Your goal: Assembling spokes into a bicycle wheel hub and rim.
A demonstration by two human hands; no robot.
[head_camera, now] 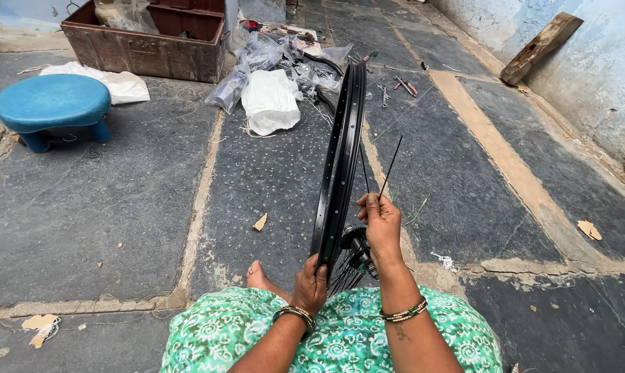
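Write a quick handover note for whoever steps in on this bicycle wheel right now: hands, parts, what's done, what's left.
Left hand grips the lower edge of the black wheel rim, holding it upright on the lap.
Right hand pinches a thin spoke, tip pointing up beside the rim.
Hub sits inside the rim, some spokes already fanning from it near the bottom.
Most of the rim is unlaced.
Hand tools lie on the stone floor beyond.

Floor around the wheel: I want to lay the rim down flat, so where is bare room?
Bare slabs lie left of the rim, between the blue stool and the foot, and right of the right hand up to the wall. Behind the rim, bags and tools crowd the floor.
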